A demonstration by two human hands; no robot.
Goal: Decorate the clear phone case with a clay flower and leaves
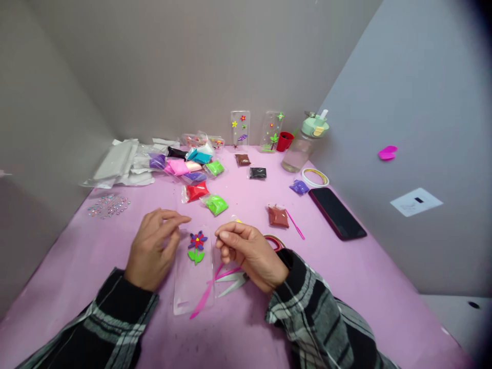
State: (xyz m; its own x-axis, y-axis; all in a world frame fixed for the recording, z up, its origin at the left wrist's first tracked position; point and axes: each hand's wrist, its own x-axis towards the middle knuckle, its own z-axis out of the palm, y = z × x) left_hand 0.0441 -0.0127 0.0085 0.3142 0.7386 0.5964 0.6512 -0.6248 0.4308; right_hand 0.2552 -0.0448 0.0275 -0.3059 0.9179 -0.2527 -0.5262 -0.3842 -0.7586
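Observation:
A clear phone case (192, 292) lies flat on the pink table, with a clay flower (198, 240) of purple and red petals and green leaves on it. My left hand (154, 248) rests along the case's left edge, index finger stretched out, holding nothing. To the right of the flower, my right hand (249, 251) has thumb and index finger pinched together; whatever is between them is too small to make out. Pink plastic modelling tools (203, 302) lie across the case's lower right. Scissors (232, 282) with open blades sit partly under my right hand.
Bags of clay, including green (216, 205), red (197, 191) and brown (278, 217), lie beyond my hands. A phone (338, 212), tape roll (315, 177) and water bottle (300, 151) stand right. Rhinestones (109, 206) lie left. Two decorated cases (240, 128) lean on the back wall.

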